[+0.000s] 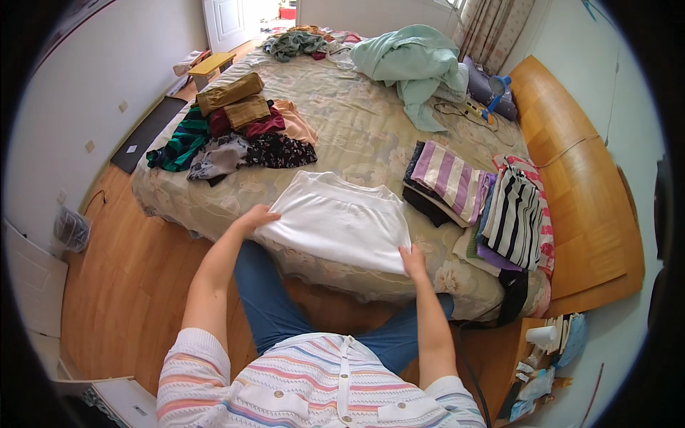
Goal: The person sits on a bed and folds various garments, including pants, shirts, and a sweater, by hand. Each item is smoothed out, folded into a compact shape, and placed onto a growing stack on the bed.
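Note:
A white knit top (pixel 342 221) lies spread at the near edge of the bed, its neckline toward the far side. My left hand (pixel 258 217) grips its left edge, fingers closed on the cloth. At the near right corner, my right hand (pixel 412 261) pinches the fabric between thumb and fingers. The cloth is drawn fairly flat between both hands, with a few soft creases. To its right sits a stack of folded clothes topped by a purple-and-white striped one (pixel 449 178). Beside that is another stack with a black-and-white striped garment (pixel 514 217) on top.
A loose pile of clothes with a brown folded garment (pixel 232 93) lies on the bed's left side. Farther back are a mint-green quilt (pixel 410 57) and a blue fan-shaped device (pixel 497 93) near a power strip. The wooden headboard (pixel 578 192) bounds the right.

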A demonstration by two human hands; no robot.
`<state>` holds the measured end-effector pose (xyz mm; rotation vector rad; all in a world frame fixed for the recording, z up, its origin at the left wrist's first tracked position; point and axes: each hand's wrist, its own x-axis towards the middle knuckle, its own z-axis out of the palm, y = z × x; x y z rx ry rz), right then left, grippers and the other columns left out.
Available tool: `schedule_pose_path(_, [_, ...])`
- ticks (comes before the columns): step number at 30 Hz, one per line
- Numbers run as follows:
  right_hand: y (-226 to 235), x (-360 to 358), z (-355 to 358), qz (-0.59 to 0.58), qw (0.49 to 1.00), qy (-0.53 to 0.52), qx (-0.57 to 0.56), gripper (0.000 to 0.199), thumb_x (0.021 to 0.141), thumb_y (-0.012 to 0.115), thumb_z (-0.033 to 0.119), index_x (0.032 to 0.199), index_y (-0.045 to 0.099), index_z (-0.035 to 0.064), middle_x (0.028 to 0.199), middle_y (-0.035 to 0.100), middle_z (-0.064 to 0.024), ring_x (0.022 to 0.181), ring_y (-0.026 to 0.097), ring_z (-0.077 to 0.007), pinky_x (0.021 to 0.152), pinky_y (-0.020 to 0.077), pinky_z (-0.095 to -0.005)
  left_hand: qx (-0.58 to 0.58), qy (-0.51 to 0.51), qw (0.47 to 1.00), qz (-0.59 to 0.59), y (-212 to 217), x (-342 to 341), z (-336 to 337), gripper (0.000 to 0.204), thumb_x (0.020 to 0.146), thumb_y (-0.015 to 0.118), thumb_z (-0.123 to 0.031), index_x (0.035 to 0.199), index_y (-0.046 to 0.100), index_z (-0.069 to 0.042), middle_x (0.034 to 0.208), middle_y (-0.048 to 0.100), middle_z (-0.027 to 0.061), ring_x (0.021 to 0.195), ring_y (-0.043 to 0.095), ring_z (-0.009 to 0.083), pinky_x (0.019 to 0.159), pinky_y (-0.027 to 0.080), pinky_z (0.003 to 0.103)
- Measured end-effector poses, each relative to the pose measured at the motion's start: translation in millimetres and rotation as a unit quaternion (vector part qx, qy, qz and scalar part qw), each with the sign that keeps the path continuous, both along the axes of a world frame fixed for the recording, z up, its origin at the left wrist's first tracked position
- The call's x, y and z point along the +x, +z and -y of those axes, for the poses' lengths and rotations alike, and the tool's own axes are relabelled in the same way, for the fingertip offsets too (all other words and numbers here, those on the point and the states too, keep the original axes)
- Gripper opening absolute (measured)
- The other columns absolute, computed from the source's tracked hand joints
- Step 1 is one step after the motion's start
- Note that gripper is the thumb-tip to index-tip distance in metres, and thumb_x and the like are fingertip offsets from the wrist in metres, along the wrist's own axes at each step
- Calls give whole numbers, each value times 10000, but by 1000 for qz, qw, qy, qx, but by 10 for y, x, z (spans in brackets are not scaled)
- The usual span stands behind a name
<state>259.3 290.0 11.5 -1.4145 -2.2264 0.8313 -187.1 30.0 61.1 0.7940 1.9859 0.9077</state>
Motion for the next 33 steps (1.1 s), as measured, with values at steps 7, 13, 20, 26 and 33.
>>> schedule_pose_path(7, [420,-22,479,63,994,-88,-12,371,885,634,319,1051,596,-10,962,655,-242,933,612,-423,792,482,-474,56,99,987,113,46,209,260,367,885,691,-306,1053,677,19,911,670,56,812,609,149,723,485,318])
schedule_pose_path(13, [657,-700,931,-43,957,36,284,401,804,699,151,1163,568,31,1220,561,-136,1194,494,-323,1009,400,-434,5,-55,986,-160,206,268,147,428,858,703,-321,1084,649,39,966,694,150,900,648,255,792,490,381])
schedule_pose_path(20, [233,-1651,1486,25,953,176,247,602,915,590,359,1402,443,35,1522,348,-151,1445,247,-309,1167,204,-496,43,32,998,-19,79,210,111,384,883,671,-277,1113,648,29,978,697,136,877,652,228,781,498,370])
schedule_pose_path(26, [-94,-1534,1067,-251,956,147,-25,547,994,467,433,1380,465,46,1425,476,-150,1361,395,-320,1118,299,-475,175,81,972,136,625,738,-661,335,892,659,-234,1109,651,21,949,691,67,804,628,131,706,498,303])
schedule_pose_path(33, [447,-456,765,-524,739,-123,-406,696,1016,339,549,1395,401,-31,1345,534,-188,1192,552,-250,973,437,-375,109,-112,981,-114,407,2460,-1529,486,898,670,-247,1281,534,19,914,663,148,763,648,212,694,526,368])
